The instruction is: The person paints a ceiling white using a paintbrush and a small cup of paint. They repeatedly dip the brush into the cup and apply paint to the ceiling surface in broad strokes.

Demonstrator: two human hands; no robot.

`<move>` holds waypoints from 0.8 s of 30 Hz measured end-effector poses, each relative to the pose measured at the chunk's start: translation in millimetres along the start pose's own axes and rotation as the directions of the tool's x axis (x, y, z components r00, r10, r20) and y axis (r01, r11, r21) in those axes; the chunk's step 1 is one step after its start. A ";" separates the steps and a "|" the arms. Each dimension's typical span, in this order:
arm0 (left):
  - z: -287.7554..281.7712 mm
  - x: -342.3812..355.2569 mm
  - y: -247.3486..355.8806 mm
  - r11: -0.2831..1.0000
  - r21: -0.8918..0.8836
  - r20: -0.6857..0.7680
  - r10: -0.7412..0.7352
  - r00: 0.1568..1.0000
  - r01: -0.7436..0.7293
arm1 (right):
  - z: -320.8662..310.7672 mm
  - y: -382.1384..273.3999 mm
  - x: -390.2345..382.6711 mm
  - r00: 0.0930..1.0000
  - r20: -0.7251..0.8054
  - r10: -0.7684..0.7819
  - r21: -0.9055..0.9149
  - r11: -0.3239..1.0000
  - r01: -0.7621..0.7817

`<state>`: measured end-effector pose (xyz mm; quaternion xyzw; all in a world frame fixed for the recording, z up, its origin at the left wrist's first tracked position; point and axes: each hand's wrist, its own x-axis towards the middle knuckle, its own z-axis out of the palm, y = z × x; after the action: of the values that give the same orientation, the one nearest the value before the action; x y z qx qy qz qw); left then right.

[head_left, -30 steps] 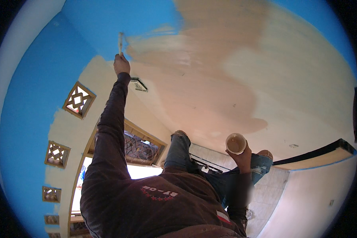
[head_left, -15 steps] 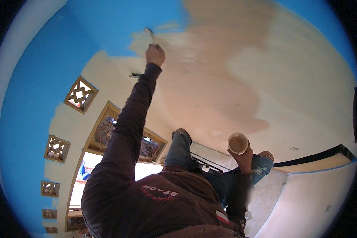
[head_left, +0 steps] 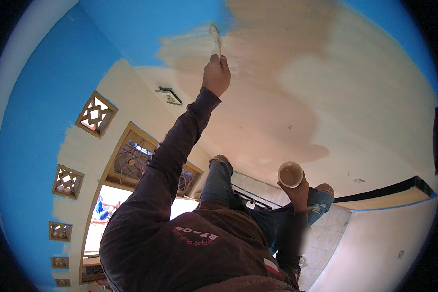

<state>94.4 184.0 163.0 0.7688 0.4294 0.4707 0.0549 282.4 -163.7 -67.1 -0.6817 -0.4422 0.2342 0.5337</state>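
Observation:
My left hand (head_left: 217,76), arm stretched far forward, is closed round the handle of a paintbrush (head_left: 215,40). The bristles meet the wall (head_left: 258,97) at the border between blue paint and fresh beige paint. Low on the right, near my knee, my right hand (head_left: 296,191) grips a round, pale paint cup (head_left: 291,175), its open mouth facing up. Beige paint shows inside the cup. Darker, wet-looking beige patches spread over the wall to the right of the brush and below it.
On the left, a side wall holds lattice vent blocks (head_left: 97,114) and a wooden window frame (head_left: 126,158) over a bright opening. A small dark-edged wall fitting (head_left: 169,96) sits left of my arm. At right, a dark-edged ledge (head_left: 389,193) juts out. A tiled surface (head_left: 321,243) lies below.
My left hand and the paintbrush have swept to the right along the blue border. The wall fitting now shows fully beside my sleeve. The cup in my right hand has hardly shifted.

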 end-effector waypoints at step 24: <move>-47.3 -12.4 -25.5 0.647 -0.735 0.236 -0.036 0.971 0.203 | -0.4 1.4 0.5 1.000 0.001 -0.005 0.025 1.000 0.005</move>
<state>40.1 176.0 168.2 0.6893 0.2375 0.5219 0.4428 283.4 -163.5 -68.3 -0.6737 -0.4413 0.2387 0.5426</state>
